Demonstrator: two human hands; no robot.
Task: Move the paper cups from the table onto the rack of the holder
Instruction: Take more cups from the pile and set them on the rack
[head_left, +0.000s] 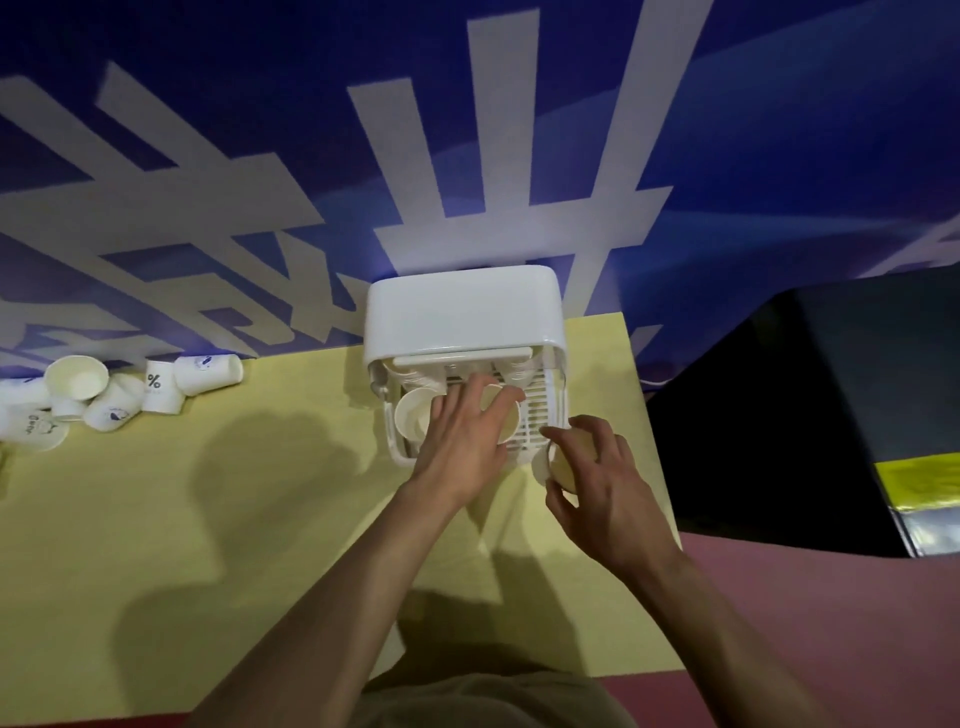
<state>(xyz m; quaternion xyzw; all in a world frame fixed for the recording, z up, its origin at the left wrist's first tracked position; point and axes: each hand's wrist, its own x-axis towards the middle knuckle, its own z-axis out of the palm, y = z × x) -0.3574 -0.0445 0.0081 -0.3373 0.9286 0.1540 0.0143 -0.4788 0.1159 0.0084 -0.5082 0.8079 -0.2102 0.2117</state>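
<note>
Two hands at the white holder (464, 317) on the yellow desk (208, 519): left hand (464, 439) has fingers spread over a paper cup (506, 421) on the slatted rack (540, 415), beside another cup (413, 421) already there. Right hand (605, 486) grips a third cup (558, 462) at the rack's front right corner, just off it. Remaining loose cups (119, 397) lie in a heap at the desk's far left edge against the blue wall (260, 130), well apart from the holder; more cups sit under the lid, partly hidden.
</note>
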